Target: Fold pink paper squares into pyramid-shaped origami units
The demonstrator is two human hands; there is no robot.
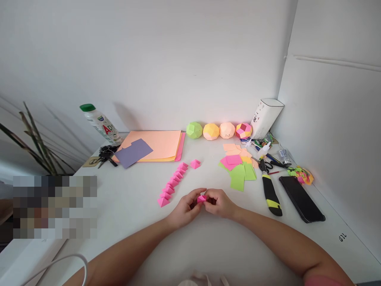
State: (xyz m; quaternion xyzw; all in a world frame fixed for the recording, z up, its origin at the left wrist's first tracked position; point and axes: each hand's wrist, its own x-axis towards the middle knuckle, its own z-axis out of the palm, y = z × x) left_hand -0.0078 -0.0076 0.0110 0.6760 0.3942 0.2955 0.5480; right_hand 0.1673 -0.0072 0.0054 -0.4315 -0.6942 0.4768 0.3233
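Note:
A small folded pink paper piece (201, 198) sits between my two hands, low over the white table. My left hand (187, 207) pinches its left side, thumb below and fingers above. From the right, the thumb and fingers of my right hand (219, 203) close on its other side. Beyond my left hand runs a slanting row of folded pink paper pieces (172, 184), nested one against another. One more pink paper piece (195, 163) stands apart, just right of the row's far end.
Paper balls (211, 132) line the wall. Loose coloured paper squares (237, 177), scissors (264, 166), a utility knife (271, 194) and a black phone (302, 199) lie at right. Paper sheets (154, 145), a purple card (133, 153), keys (107, 155) and a bottle (102, 126) occupy the back left.

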